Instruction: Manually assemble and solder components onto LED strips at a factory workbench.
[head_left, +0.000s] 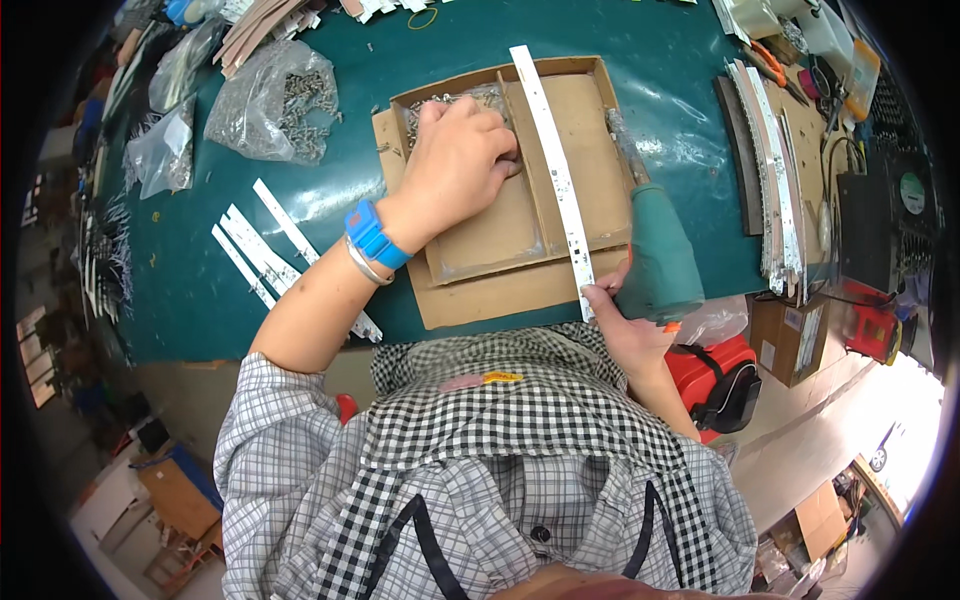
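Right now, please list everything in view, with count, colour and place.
table: one, green, centre
tray: one, brown, on table
metal bits: many, silver, tray's left
held strip: one, white, across tray
loose strips: about four, white, table's left
strip pile: many, white and dark, table's right
power tool: one, green, right of tray
bags: at least two, clear, upper left
pliers: one pair, orange-handled, upper right
rubber band: one, yellow, top edge
box: one, brown, right, beyond table
case: one, red and black, left of box
other clutter: uncounted, mixed, edges
apron: one, black-white, lower centre
watch: one, blue, left wrist
left hand: one, bare, over tray's left part
right hand: one, bare, gripping held strip's near end
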